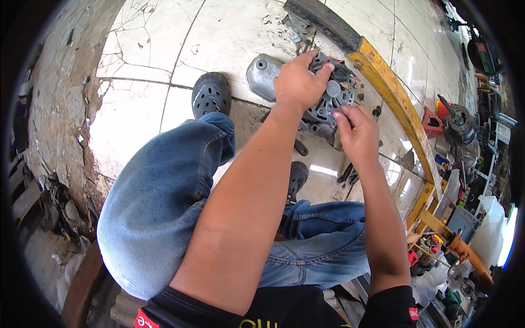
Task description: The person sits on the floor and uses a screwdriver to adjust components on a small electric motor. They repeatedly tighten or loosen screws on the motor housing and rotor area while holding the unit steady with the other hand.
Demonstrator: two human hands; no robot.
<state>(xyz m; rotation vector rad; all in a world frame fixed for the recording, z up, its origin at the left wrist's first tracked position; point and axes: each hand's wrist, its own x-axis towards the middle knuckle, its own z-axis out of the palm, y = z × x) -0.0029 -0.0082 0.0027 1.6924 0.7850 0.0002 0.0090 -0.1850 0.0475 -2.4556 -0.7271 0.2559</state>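
We have a grey metal alternator [328, 106] standing on the pale tiled floor [219, 33], just ahead of our knees in blue jeans [164, 197]. Our left hand [298, 82] lies over the top of the alternator, its fingers curled and clamped on the upper rim. Our right hand [358, 134] is at the alternator's near right side, the fingertips pinched together on something too small for us to make out. Touching the alternator on its left lies a rounded grey metal cover [261, 75]. Nearer to us than the alternator are our two black perforated shoes [211, 94], one left of it and one just below it. Right of the alternator runs a yellow steel beam [396, 104], and beyond that beam sit a red block [432, 123] and assorted engine parts [462, 128].
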